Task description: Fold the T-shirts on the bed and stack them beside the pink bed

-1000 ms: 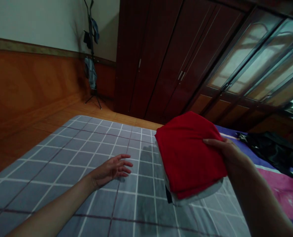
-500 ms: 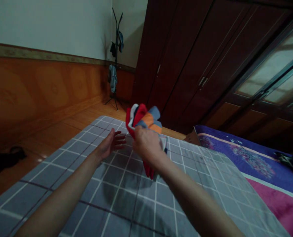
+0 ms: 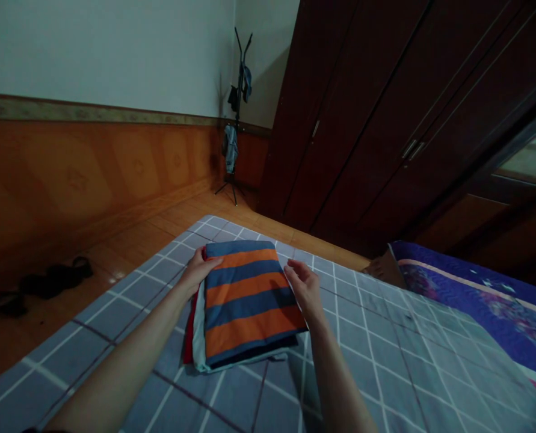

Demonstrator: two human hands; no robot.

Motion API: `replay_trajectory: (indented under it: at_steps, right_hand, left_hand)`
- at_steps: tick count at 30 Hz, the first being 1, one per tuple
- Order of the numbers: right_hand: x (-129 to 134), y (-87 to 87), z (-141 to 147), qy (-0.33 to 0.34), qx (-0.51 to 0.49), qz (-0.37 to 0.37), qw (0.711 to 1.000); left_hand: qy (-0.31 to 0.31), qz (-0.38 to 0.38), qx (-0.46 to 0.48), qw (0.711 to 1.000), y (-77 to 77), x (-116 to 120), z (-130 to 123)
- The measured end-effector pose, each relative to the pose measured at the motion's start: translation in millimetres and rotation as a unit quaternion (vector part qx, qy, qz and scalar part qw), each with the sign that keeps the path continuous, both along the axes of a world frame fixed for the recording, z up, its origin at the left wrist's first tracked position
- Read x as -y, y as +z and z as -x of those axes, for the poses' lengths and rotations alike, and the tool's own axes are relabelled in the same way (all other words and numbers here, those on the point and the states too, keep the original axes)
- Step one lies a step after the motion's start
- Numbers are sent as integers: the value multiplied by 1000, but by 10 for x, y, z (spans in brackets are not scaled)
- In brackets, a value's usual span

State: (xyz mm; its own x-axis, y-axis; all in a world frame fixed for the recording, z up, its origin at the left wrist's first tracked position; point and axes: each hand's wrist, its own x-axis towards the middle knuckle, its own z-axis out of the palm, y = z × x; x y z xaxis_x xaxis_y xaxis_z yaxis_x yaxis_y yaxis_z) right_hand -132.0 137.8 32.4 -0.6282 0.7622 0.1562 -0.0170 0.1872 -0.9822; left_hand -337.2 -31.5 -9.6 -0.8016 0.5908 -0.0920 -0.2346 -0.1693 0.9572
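A stack of folded clothes (image 3: 245, 300) lies flat on the checked grey bed sheet (image 3: 353, 361), with an orange and blue striped garment on top. Red, pale and dark cloth edges show below it. My left hand (image 3: 199, 270) grips the stack's left edge, thumb on top and the other fingers mostly hidden by the cloth. At the right edge is my right hand (image 3: 304, 285), its fingers loosely bent and apart, with nothing visible in them. Whether its fingertips touch the cloth is hard to tell.
Beyond the bed stand a dark wooden wardrobe (image 3: 340, 120) and a coat rack (image 3: 238, 90) with caps and a garment on it. Black items (image 3: 53, 281) lie on the floor to the left. A purple flowered bed cover (image 3: 475, 282) is at the right.
The bundle of clothes, held up in my right hand before, now lies flat on the sheet with stripes upward. My left hand has taken its left edge; my right hand has moved to its right side.
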Motion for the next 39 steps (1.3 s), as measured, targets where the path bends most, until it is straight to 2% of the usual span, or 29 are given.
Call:
replay_trajectory:
  at_steps: [2, 5, 7, 9, 12, 14, 17, 19, 20, 22, 24, 26, 29, 32, 39]
  right_hand:
    - [-130, -173, -64, 44, 13, 103, 994]
    - [-121, -342, -120, 138, -8, 192, 972]
    - [-80, -374, -121, 179, -30, 230, 956]
    - [-61, -359, -94, 204, -31, 226, 952]
    - [-56, -300, -24, 228, -23, 171, 958]
    - [-26, -258, 24, 224, -22, 95, 970]
    - [100, -212, 72, 192, 12, -84, 978]
    - [218, -195, 84, 168, 59, -209, 961]
    - [276, -189, 85, 162, 82, -262, 948]
    - [371, -180, 83, 166, 123, -338, 918]
    - [423, -169, 81, 176, 153, -376, 897]
    - [436, -161, 83, 180, 170, -387, 888]
    - [417, -158, 90, 181, 172, -385, 888]
    - [392, -173, 93, 178, 164, -377, 894]
    - [310, -238, 103, 174, 123, -299, 930]
  left_hand:
    - [8, 12, -35, 999, 84, 1, 1]
    - [3, 45, -90, 995, 187, 16, 72]
    - [27, 88, -132, 987, 198, 17, 134]
    - [76, 134, -185, 971, 176, -1, 163]
    - [132, 175, -276, 936, 170, -61, 90]
    - [131, 183, -325, 918, 226, -109, -30]
    - [120, 188, -431, 874, 360, -164, -230]
    - [115, 181, -478, 852, 421, -183, -323]
    - [109, 177, -473, 856, 432, -189, -351]
    - [80, 173, -411, 891, 413, -202, -372]
    - [50, 173, -339, 923, 359, -219, -363]
    - [38, 154, -296, 942, 302, -241, -341]
    - [51, 111, -271, 955, 261, -267, -309]
    - [65, 100, -262, 958, 271, -272, -292]
    - [105, 91, -254, 957, 269, -262, -273]
